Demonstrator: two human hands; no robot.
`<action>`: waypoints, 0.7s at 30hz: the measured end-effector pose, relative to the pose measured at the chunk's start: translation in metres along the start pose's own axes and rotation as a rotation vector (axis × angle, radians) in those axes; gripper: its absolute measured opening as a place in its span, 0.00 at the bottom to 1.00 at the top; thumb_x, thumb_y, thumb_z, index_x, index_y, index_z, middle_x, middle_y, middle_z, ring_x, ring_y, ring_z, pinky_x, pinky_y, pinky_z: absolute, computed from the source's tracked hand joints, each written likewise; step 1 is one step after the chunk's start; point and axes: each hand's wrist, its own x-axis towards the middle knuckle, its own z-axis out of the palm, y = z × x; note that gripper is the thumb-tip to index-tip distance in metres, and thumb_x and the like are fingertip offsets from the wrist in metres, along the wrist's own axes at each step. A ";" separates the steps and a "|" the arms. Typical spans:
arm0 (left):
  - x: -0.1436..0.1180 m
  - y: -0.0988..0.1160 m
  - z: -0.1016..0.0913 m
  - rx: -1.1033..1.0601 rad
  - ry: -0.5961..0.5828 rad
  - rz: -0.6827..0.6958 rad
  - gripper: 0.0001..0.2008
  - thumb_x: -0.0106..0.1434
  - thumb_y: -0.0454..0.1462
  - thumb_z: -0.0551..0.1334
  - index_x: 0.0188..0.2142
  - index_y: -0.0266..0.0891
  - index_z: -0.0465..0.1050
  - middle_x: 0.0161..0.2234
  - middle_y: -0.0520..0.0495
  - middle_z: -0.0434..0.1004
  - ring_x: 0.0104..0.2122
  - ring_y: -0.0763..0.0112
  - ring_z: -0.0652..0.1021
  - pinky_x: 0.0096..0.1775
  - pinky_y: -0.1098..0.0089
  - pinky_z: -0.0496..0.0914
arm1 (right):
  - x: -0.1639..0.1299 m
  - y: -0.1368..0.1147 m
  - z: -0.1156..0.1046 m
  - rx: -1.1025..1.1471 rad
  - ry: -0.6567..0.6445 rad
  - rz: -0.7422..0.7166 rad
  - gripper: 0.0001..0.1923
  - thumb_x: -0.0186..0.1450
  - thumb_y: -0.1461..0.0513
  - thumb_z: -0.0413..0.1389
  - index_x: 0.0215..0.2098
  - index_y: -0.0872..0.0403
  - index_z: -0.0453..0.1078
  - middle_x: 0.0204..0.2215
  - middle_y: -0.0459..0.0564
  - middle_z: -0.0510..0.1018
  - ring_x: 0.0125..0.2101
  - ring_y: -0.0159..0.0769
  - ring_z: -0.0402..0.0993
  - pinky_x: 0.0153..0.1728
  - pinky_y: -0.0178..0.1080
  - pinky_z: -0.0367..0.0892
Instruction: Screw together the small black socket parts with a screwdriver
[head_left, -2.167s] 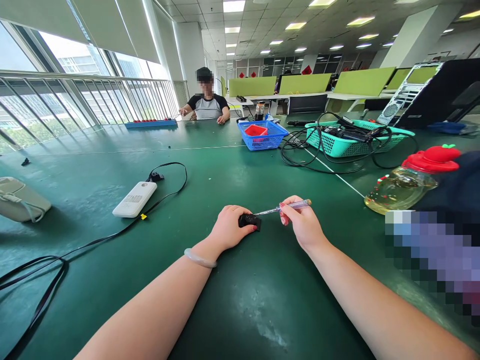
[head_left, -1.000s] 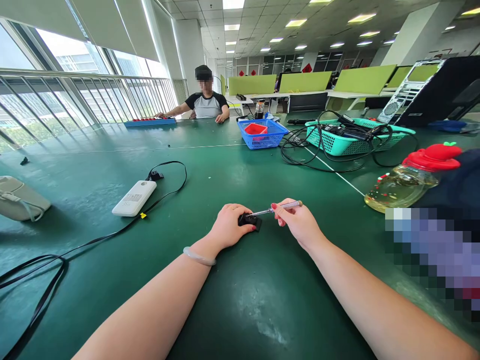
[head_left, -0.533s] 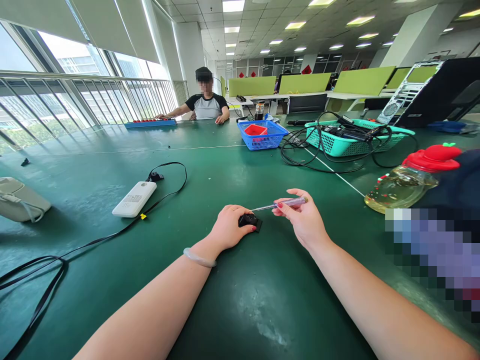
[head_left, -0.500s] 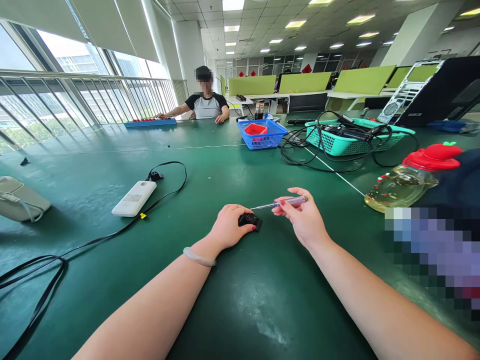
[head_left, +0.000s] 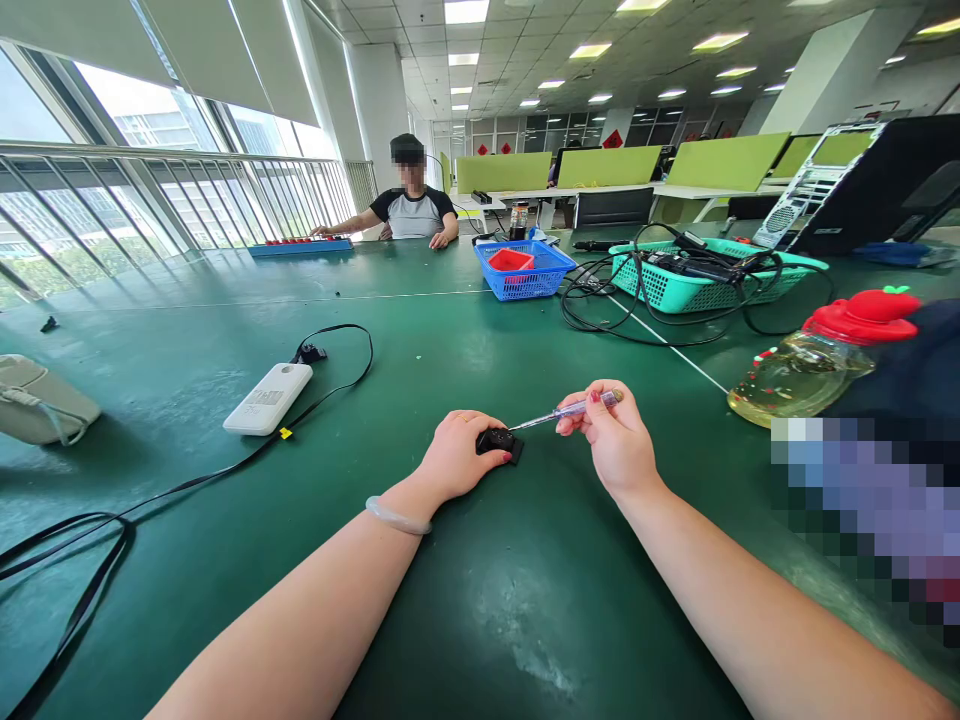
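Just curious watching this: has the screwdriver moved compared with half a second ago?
Yes. The screwdriver in the right hand has dipped, its tip now nearer the small black part held by the left hand.

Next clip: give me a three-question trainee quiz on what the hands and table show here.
1. True or false: the left hand pins the small black part on the green table.
2. The right hand holds: A) clear-handled screwdriver, B) scissors, C) marker?
3. What red item sits in the blue mesh basket?

Key: 1 true. 2 A. 3 a small red tray.
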 end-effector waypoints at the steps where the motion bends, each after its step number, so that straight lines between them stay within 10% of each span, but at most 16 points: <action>1: 0.000 0.000 0.000 0.001 0.001 -0.001 0.14 0.59 0.40 0.70 0.45 0.44 0.78 0.48 0.47 0.81 0.53 0.56 0.74 0.59 0.53 0.66 | 0.000 -0.001 0.000 -0.002 0.001 -0.007 0.22 0.61 0.44 0.61 0.36 0.48 0.59 0.27 0.42 0.77 0.22 0.32 0.73 0.29 0.39 0.71; 21: -0.001 0.003 -0.001 -0.002 0.010 -0.016 0.14 0.58 0.40 0.70 0.45 0.45 0.79 0.48 0.47 0.81 0.53 0.55 0.75 0.59 0.53 0.67 | -0.002 -0.007 0.001 -0.044 -0.017 -0.042 0.20 0.62 0.45 0.60 0.36 0.48 0.61 0.28 0.43 0.76 0.23 0.32 0.72 0.29 0.40 0.71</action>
